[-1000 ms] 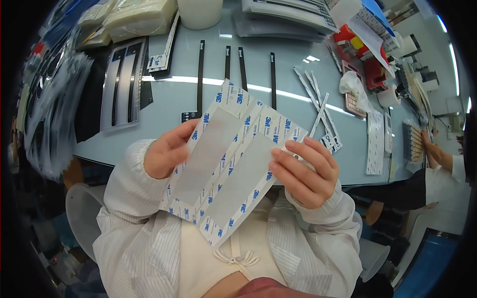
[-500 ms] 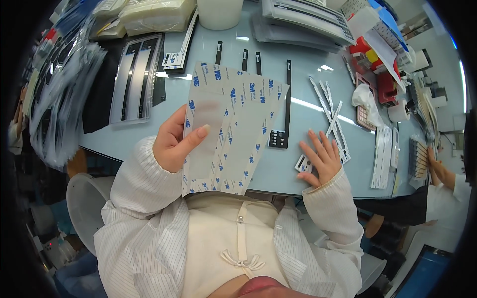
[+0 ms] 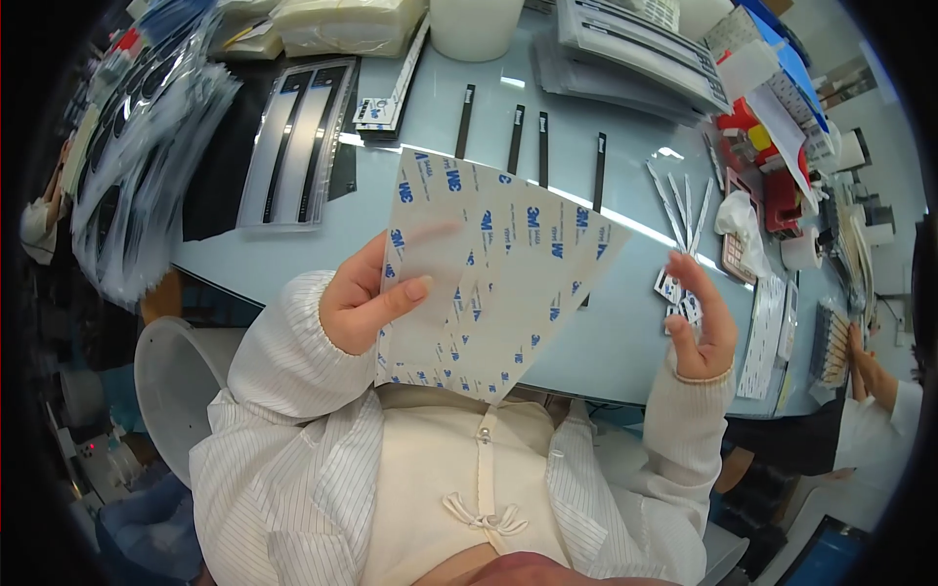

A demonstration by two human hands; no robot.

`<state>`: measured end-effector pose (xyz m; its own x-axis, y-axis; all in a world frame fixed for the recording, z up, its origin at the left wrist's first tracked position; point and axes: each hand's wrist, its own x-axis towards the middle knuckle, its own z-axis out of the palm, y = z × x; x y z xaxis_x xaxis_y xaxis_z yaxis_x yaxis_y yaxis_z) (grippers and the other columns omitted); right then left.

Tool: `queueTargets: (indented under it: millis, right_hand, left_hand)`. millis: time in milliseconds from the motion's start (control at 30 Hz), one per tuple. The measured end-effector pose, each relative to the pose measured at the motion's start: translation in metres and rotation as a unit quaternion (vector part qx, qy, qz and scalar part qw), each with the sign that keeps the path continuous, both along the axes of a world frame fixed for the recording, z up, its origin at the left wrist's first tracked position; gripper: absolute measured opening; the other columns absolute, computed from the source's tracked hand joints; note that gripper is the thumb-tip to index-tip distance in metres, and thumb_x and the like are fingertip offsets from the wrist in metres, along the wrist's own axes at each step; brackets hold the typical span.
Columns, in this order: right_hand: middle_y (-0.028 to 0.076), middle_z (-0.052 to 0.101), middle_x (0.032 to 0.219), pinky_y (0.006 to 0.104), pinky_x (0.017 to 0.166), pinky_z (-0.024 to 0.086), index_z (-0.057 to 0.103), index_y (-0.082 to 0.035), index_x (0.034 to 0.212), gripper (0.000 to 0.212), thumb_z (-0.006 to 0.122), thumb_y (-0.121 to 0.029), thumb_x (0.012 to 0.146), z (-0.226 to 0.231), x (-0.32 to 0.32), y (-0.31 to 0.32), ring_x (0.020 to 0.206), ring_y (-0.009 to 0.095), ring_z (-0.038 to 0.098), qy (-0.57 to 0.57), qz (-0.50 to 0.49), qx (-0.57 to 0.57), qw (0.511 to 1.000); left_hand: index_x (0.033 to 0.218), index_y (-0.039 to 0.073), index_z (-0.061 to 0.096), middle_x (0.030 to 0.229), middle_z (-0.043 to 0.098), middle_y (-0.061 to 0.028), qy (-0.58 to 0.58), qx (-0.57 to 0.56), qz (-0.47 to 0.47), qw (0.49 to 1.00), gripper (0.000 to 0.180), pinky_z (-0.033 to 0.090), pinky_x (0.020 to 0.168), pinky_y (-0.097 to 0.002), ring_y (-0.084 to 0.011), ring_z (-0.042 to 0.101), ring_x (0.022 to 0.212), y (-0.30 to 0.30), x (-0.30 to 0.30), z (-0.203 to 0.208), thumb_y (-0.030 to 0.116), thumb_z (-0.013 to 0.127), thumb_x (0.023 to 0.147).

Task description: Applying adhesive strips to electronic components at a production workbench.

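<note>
My left hand (image 3: pixel 366 303) pinches the left edge of a whitish backing sheet (image 3: pixel 489 283) between thumb and fingers. The sheet carries scattered blue print and is held over the table's near edge, its right corner jutting out. Apart from the sheet, my right hand (image 3: pixel 705 327) is raised with curved fingers spread and nothing in it. Just beyond its fingertips lie several thin pale strips (image 3: pixel 692 220) with wider patterned ends, partly hidden by the hand. Several narrow black strips (image 3: pixel 599 166) lie on the table behind the sheet, which covers their lower parts.
Clear plastic sleeves (image 3: pixel 147 195) hang at the left, near a clear pack with two black strips (image 3: pixel 298 146). A white tub (image 3: pixel 476 29) and stacked clear packs (image 3: pixel 625 73) stand at the back. Crumpled tissue (image 3: pixel 740 220) and a printed white strip (image 3: pixel 764 337) lie right. Another person's hand (image 3: pixel 860 356) shows far right.
My right hand has moved right and lifted, its fingers more curled. The pale strips' wide ends now lie gathered together. The sheet, still in my left hand, has tilted, its corner swinging right.
</note>
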<state>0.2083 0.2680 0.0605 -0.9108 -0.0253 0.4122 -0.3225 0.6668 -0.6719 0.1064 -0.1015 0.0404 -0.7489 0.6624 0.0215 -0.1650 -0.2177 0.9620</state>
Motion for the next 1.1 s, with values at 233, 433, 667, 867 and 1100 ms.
queueTargets:
  millis: [233, 433, 667, 867, 1100]
  right_hand:
    - [0.011, 0.068, 0.097, 0.0255, 0.067, 0.049, 0.063, 0.004, 0.112, 0.029, 0.062, -0.022, 0.099, 0.032, -0.038, -0.075, 0.075, 0.015, 0.064, -0.111, 0.022, -0.310, 0.944]
    - [0.005, 0.064, 0.077, 0.0199, 0.049, 0.039, 0.062, -0.001, 0.094, 0.014, 0.064, -0.014, 0.097, 0.029, -0.041, -0.090, 0.052, 0.008, 0.051, -0.163, 0.041, -0.434, 0.885]
    - [0.003, 0.063, 0.076, 0.0197, 0.050, 0.039, 0.063, -0.001, 0.094, 0.013, 0.066, -0.013, 0.096, 0.031, -0.046, -0.109, 0.054, 0.006, 0.051, -0.166, 0.079, -0.400, 0.898]
    - [0.002, 0.061, 0.078, 0.0202, 0.052, 0.039, 0.064, -0.001, 0.094, 0.014, 0.065, -0.015, 0.097, 0.033, -0.046, -0.113, 0.057, 0.006, 0.051, -0.209, 0.100, -0.407, 0.883]
    - [0.004, 0.059, 0.083, 0.0202, 0.055, 0.038, 0.063, -0.001, 0.095, 0.014, 0.066, -0.015, 0.096, 0.033, -0.046, -0.108, 0.061, 0.006, 0.047, -0.226, 0.140, -0.424, 0.866]
  left_hand:
    - [0.146, 0.000, 0.039, 0.135, 0.058, -0.0167, 0.006, 0.023, -0.043, 0.999, 0.048, 0.047, 0.102, -0.0387, -0.0247, 0.059, 0.123, 0.013, 0.010, -0.002, 0.004, 0.047, 0.099]
    - [0.150, 0.000, 0.031, 0.134, 0.059, -0.0173, 0.060, -0.010, -0.022, 0.998, 0.063, 0.048, 0.100, -0.0388, -0.0252, 0.060, 0.121, -0.002, 0.000, 0.003, 0.008, 0.059, 0.094]
    - [0.153, 0.004, 0.027, 0.126, 0.062, -0.0157, 0.435, -0.104, 0.004, 0.895, 0.094, 0.048, 0.097, -0.0395, -0.0255, 0.061, 0.117, 0.010, -0.043, 0.053, 0.016, 0.082, 0.078]
    - [0.114, 0.001, 0.067, 0.094, 0.071, -0.0118, 0.395, -0.182, -0.056, 0.899, 0.043, 0.050, 0.077, -0.0334, -0.0226, 0.066, 0.083, 0.034, -0.037, 0.059, 0.011, 0.084, 0.075]
    - [0.091, 0.003, 0.074, 0.079, 0.071, -0.0069, 0.371, -0.186, -0.037, 0.909, 0.012, 0.049, 0.069, -0.0315, -0.0216, 0.066, 0.072, 0.040, -0.032, 0.062, 0.004, 0.078, 0.079]
